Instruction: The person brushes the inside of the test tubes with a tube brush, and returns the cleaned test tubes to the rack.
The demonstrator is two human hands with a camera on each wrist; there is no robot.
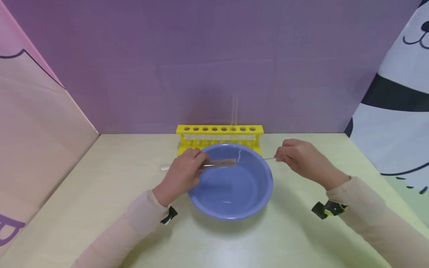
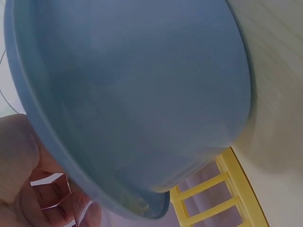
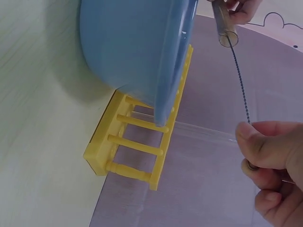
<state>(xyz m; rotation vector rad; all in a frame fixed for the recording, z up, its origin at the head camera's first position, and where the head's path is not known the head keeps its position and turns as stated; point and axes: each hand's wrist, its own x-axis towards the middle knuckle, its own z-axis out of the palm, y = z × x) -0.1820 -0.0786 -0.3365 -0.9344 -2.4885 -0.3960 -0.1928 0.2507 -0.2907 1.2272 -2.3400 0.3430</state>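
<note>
Above the blue basin (image 1: 231, 217), my left hand (image 1: 182, 169) grips a clear test tube (image 1: 165, 168) lying nearly level, its mouth toward the right. A test tube brush (image 3: 240, 85) has its twisted wire coming out of that mouth; a brownish stretch, apparently its bristles, shows inside the tube. My right hand (image 1: 299, 160) pinches the wire's outer end between thumb and fingers, right of the basin. In the left wrist view the basin's side fills most of the picture, and only part of my left hand (image 2: 28, 175) shows beyond its rim.
Behind the basin stands a yellow test tube rack (image 1: 219, 129), partly hidden by it. Another clear test tube (image 1: 234, 109) stands upright in the rack. A purple cloth wall (image 1: 214, 56) closes off the back of the pale table (image 1: 134, 152).
</note>
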